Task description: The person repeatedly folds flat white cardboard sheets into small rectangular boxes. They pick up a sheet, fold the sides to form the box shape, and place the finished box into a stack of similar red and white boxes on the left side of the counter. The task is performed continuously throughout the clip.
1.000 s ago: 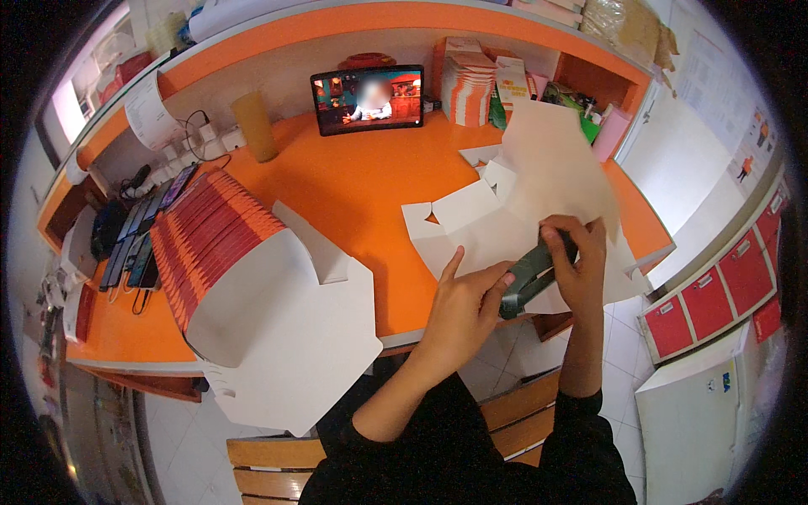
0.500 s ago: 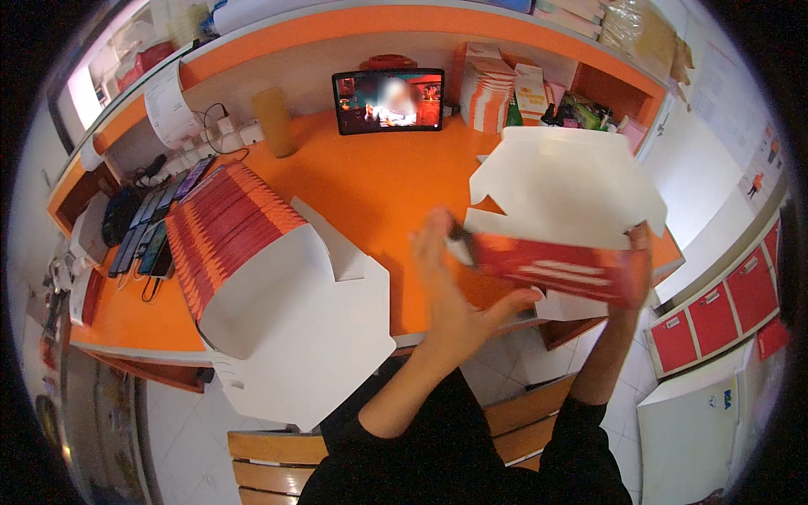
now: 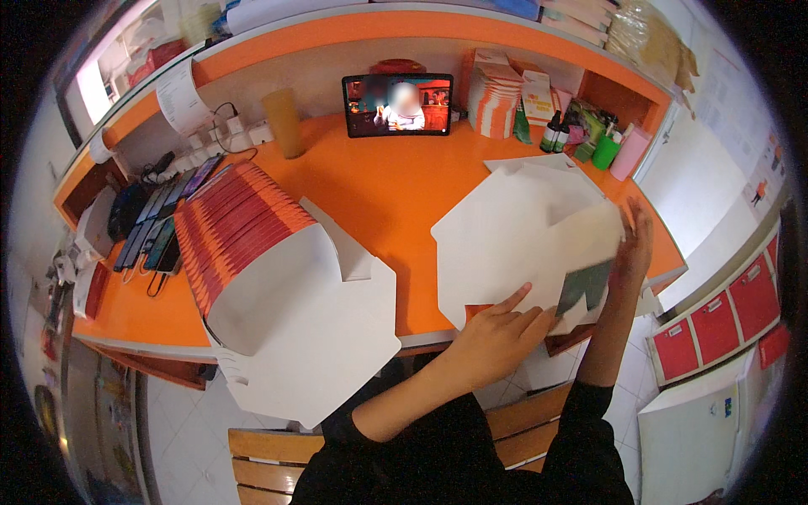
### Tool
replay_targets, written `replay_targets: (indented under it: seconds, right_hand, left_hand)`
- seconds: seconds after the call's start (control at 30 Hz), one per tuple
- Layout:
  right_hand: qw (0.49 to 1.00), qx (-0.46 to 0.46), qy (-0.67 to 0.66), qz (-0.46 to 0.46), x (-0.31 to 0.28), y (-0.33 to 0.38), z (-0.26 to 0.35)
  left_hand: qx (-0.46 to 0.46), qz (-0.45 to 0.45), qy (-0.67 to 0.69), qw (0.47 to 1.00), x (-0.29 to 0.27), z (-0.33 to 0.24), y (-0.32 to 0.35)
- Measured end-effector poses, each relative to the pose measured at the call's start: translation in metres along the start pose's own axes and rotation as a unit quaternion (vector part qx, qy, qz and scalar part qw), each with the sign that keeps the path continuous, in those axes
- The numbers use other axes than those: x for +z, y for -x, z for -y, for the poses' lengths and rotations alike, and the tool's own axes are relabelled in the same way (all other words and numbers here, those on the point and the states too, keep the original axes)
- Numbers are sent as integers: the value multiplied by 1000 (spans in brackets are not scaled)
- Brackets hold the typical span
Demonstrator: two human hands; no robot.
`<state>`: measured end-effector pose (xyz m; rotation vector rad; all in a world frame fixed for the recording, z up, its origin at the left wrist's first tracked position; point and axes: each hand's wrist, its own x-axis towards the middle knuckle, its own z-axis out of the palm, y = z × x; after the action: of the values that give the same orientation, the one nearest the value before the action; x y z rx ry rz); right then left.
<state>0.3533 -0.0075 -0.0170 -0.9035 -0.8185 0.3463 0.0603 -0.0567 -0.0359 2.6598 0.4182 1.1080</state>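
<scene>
A flat white cardboard box blank (image 3: pixel 513 227) lies plain side up on the orange desk (image 3: pixel 379 185), on top of other white sheets. My left hand (image 3: pixel 501 328) presses on its near edge with fingers spread and the index finger stretched out. My right hand (image 3: pixel 633 244) grips the blank's right edge, where a dark flap (image 3: pixel 581 288) is folded down just left of the hand. Both forearms, in black sleeves, come up from the lower edge.
A fanned stack of red-orange box blanks (image 3: pixel 244 236) with white sheets on top fills the desk's left. At the back stand a tablet (image 3: pixel 397 103), a tan cup (image 3: pixel 284 122), folded cartons (image 3: pixel 492 101), small bottles (image 3: pixel 555 130) and a green cup (image 3: pixel 604 151). Phones (image 3: pixel 160 227) lie far left. A wooden bench (image 3: pixel 269 446) is below.
Both hands held a red-orange box blank raised in front of me; it now lies flat on the desk, white side up, with my left hand on it and my right at its edge.
</scene>
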Motion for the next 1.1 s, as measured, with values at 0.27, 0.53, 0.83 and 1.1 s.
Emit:
replay_targets:
  seconds: [0.27, 0.53, 0.83, 1.1]
  right_hand:
    - [828, -280, 348, 339, 8, 79, 94]
    - [934, -191, -88, 288, -1, 63, 77]
    - [803, -286, 471, 228, 17, 90, 97]
    - [764, -299, 406, 402, 16, 92, 84]
  left_hand:
    - [6, 80, 63, 995, -5, -6, -28]
    - [-232, 48, 364, 901, -2, 13, -40]
    - [-194, 6, 349, 917, 1, 14, -39]
    - [-101, -26, 352, 930, 10, 15, -36]
